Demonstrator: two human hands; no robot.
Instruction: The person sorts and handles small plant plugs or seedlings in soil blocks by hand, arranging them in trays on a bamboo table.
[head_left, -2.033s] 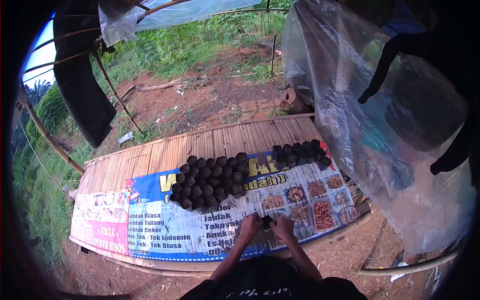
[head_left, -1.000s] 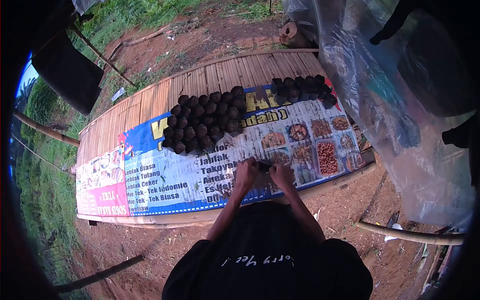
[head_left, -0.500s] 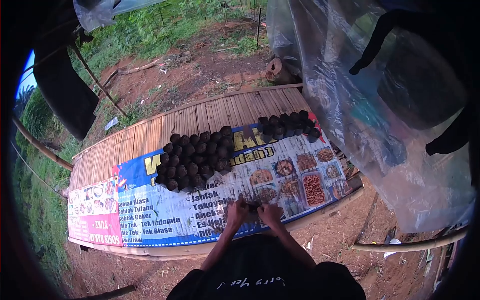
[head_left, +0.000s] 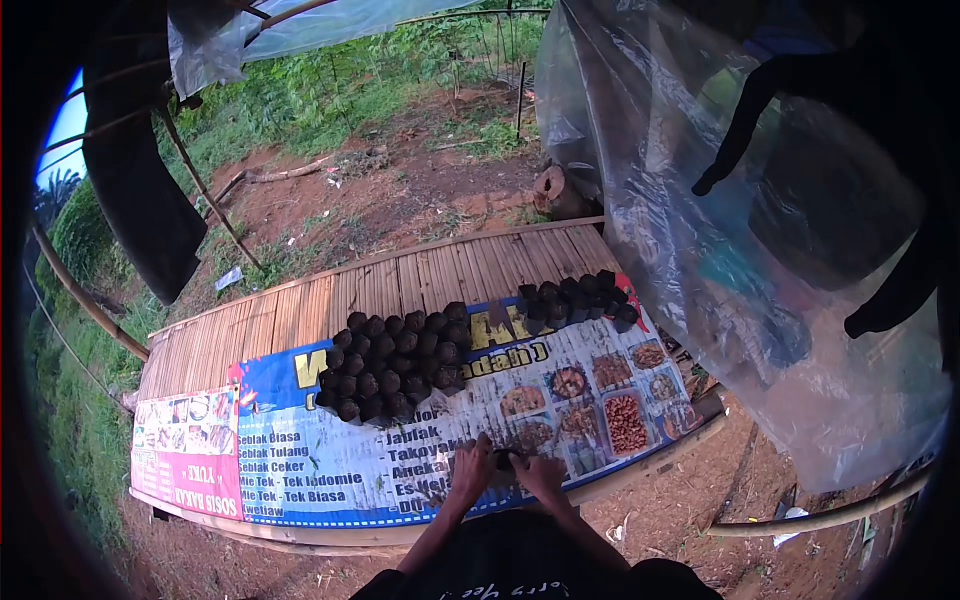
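Observation:
My left hand (head_left: 472, 468) and my right hand (head_left: 540, 474) are close together over the near edge of the table. Between them is a small black bag (head_left: 505, 458), like a plastic seedling bag, with the fingers of both hands closed on it. My hands hide most of it. Beyond my left hand, a large cluster of black soil-filled seedling bags (head_left: 390, 365) stands packed upright on the printed banner (head_left: 340, 465). A smaller group of similar bags (head_left: 575, 300) is at the far right. Right of my hands, a rectangular clear tray (head_left: 626, 422) holds reddish-brown seeds or nuts.
The bamboo-slat table (head_left: 280, 313) shows beyond the banner. A clear plastic sheet (head_left: 640, 200) hangs at the right, with dark cloth (head_left: 740, 125) in front. A bamboo pole (head_left: 820, 510) lies low at the right. Bare soil and plants spread behind.
The view has tilted upward, so the table and bags appear lower in the picture. Both hands stay together at the small black bag, with slight finger movement.

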